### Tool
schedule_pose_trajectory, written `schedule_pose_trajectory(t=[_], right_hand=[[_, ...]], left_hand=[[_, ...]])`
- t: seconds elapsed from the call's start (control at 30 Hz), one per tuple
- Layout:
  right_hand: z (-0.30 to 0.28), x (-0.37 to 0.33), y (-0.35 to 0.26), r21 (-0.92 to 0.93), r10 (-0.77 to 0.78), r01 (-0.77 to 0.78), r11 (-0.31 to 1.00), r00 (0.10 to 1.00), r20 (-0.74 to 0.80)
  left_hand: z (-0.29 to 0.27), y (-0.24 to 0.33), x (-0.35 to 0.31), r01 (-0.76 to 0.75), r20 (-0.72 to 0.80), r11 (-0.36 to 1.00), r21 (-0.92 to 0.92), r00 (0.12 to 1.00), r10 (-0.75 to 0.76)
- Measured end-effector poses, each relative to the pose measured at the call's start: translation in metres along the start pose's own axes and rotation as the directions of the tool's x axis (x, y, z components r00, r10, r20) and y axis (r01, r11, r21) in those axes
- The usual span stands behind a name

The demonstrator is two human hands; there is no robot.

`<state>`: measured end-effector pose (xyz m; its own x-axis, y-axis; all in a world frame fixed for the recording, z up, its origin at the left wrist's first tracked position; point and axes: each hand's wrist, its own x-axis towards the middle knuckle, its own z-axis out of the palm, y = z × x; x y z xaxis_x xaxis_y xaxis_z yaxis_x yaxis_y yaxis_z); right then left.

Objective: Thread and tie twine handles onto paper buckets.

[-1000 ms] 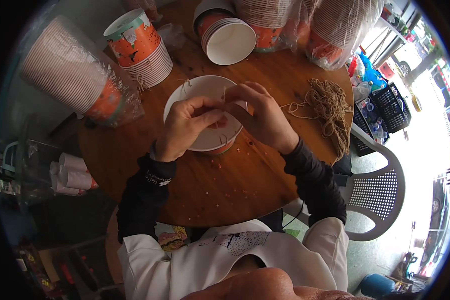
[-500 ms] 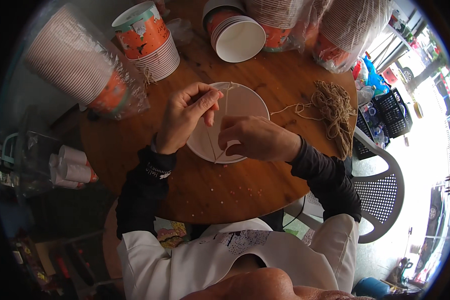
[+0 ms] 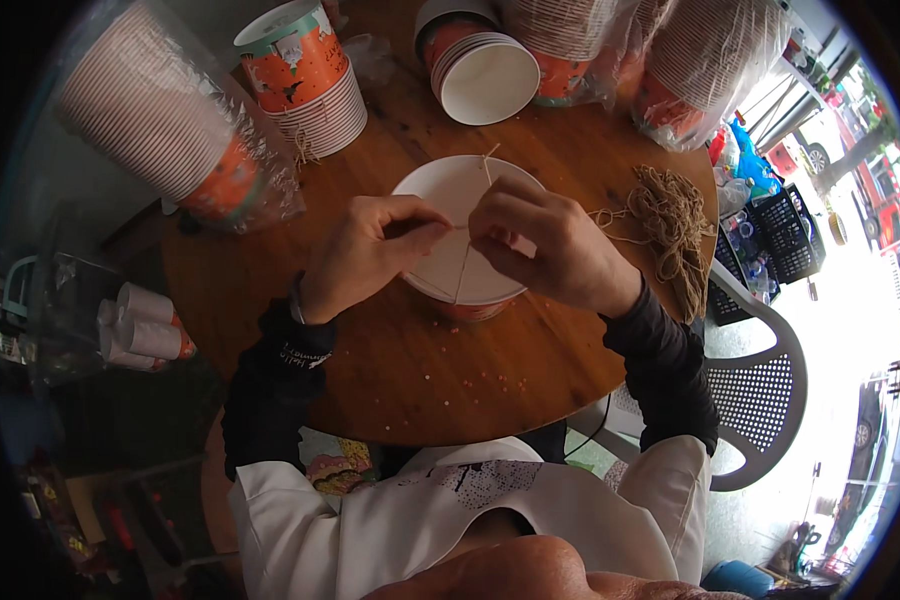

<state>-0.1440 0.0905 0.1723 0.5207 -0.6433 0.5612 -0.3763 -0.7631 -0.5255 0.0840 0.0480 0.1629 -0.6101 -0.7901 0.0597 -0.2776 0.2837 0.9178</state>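
A paper bucket (image 3: 432, 182), white inside with orange showing below its near rim, stands on the round wooden table. Thin twine (image 3: 463, 270) runs across its mouth, with a knot at the far rim and the other end at the near rim. Over the left half of the mouth, my left hand (image 3: 370, 250) is closed, thumb and forefinger pinching the twine near the middle. My right hand (image 3: 565, 245) is closed just opposite, its fingertips at the same strand. The exact crossing of the twine between my fingertips is partly hidden.
Tangled twine (image 3: 667, 225) lies on the right of the table (image 3: 370, 395). Orange bucket stacks (image 3: 315, 95) and plastic-wrapped stacks (image 3: 145, 105) stand along the far and left side. A grey chair (image 3: 755, 400) and black crates (image 3: 785, 230) are at the right.
My left hand has come nearer, and my right hand has moved right and farther from me. Their fingertips now meet near the twine's middle. The bucket has shifted slightly.
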Motion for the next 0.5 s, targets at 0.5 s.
schedule_pose_trajectory(t=[0.5], right_hand=[[-0.009, -0.017, 0.025, 0.228, 0.05, -0.075, 0.971, 0.992, 0.114]], left_hand=[[0.012, 0.005, 0.008, 0.082, 0.226, 0.97, -0.228, 0.974, -0.029]])
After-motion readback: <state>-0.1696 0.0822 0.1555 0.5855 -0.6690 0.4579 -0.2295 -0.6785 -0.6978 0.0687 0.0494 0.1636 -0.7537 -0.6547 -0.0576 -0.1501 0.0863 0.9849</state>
